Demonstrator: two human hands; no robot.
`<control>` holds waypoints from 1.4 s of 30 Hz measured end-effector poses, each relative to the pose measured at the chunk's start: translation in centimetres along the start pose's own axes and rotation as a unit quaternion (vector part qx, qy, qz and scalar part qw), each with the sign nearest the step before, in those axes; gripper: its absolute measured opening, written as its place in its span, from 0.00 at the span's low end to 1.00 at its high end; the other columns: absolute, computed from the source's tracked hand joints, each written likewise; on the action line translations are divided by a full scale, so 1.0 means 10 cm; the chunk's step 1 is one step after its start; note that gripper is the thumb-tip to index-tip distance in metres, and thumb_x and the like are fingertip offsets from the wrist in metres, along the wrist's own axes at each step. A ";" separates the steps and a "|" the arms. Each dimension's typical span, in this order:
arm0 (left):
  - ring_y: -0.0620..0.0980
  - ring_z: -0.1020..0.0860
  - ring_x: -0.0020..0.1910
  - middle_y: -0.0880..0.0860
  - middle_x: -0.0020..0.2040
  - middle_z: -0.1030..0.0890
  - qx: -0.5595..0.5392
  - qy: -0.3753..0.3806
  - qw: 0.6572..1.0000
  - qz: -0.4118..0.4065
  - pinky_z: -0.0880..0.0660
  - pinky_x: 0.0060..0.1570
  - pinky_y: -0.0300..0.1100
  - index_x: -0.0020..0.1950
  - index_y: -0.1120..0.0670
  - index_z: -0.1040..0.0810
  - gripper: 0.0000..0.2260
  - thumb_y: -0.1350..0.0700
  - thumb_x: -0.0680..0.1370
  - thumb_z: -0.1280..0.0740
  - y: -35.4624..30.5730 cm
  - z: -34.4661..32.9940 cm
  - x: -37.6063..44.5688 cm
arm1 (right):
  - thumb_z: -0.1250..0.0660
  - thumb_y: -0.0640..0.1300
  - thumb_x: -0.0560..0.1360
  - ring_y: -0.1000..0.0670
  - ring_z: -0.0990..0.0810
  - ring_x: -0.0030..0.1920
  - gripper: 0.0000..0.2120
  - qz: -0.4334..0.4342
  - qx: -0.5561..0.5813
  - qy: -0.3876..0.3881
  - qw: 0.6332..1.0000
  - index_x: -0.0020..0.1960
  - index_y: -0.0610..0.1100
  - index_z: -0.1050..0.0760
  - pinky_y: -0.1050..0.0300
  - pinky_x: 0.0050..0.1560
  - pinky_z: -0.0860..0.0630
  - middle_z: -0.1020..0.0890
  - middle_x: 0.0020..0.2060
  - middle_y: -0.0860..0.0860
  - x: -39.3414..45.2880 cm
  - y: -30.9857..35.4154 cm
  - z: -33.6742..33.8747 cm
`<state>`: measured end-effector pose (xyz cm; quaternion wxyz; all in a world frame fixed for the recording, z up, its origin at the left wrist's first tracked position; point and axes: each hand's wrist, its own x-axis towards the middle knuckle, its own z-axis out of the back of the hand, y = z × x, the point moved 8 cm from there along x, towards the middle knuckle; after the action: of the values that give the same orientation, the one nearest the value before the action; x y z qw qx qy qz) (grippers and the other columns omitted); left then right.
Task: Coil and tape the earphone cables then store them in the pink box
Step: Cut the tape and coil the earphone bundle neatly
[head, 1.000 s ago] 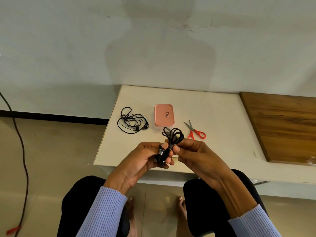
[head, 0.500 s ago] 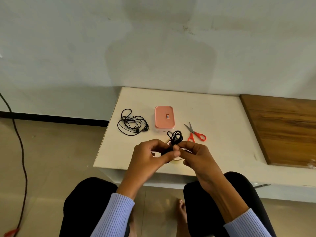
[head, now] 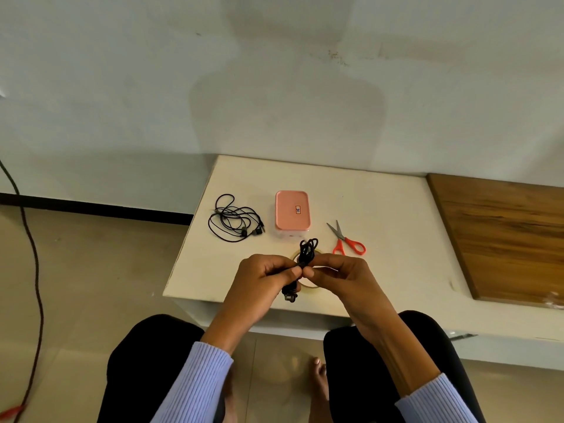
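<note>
**Coiled earphone pinched at its waist, tape and scissors close by**

Head view: both hands meet over the near edge of the white table; the left hand and the right hand pinch the coiled earphone cable at its middle, thumbs and forefingers clamped on the bundle from either side; the loops stand up above the fingers and the earbud end hangs below them. A roll of clear tape lies on the table just behind the hands, mostly hidden; whether a strip is already on the bundle cannot be told. The red-handled scissors lie to the right of it; the pink box stands further back with its lid on; a second earphone cable lies loose and tangled to the left of the box, well apart from the hands.

To do this step well, I judge the pinch should stay tight at the waist so the loops do not spring open; one hand should hold alone while the other fetches tape; the wrap should go snugly round the middle, clear of the earbuds; the box lid must come off before storing.

Writing: the box lid bears a small orange and blue label; its text is too small to read; no other brand or lettering shows.
</note>
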<state>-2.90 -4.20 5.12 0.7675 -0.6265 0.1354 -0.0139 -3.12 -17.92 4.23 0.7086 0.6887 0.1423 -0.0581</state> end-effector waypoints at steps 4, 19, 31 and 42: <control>0.45 0.20 0.34 0.53 0.33 0.17 -0.014 0.011 1.000 0.013 0.26 0.40 0.41 0.40 0.52 0.16 0.10 0.61 0.77 0.35 0.02 0.01 0.00 | 0.29 0.36 0.70 0.52 0.17 0.46 0.07 0.009 0.035 0.007 0.999 0.48 0.37 0.18 0.65 0.49 0.23 0.16 0.46 0.42 0.01 0.01 -0.02; 0.51 0.21 0.33 0.54 0.30 0.22 -0.197 0.064 0.974 0.089 0.22 0.40 0.41 0.40 0.60 0.19 0.12 0.59 0.78 0.39 0.00 -0.04 -0.04 | 0.32 0.38 0.68 0.48 0.19 0.40 0.08 -0.030 0.174 0.065 0.982 0.45 0.36 0.20 0.54 0.51 0.21 0.20 0.41 0.42 -0.02 0.01 -0.15; 0.43 0.17 0.36 0.52 0.36 0.15 -0.016 -0.044 0.999 0.005 0.25 0.38 0.30 0.44 0.58 0.17 0.08 0.54 0.71 0.27 0.03 0.08 0.03 | 0.33 0.40 0.75 0.53 0.19 0.42 0.06 -0.035 0.074 -0.042 0.996 0.45 0.40 0.17 0.63 0.45 0.21 0.17 0.41 0.43 0.03 -0.11 -0.08; 0.50 0.21 0.33 0.55 0.30 0.21 -0.206 0.012 0.974 0.093 0.24 0.35 0.39 0.40 0.59 0.18 0.12 0.55 0.78 0.37 0.08 -0.05 0.02 | 0.31 0.43 0.71 0.52 0.19 0.44 0.10 -0.030 0.124 0.018 0.992 0.48 0.37 0.18 0.63 0.48 0.26 0.17 0.44 0.46 0.05 -0.07 -0.14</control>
<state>-2.97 -4.57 4.24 0.6178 -0.7559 0.2019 0.0781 -3.03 -16.54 3.43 0.6132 0.7674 0.1674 -0.0844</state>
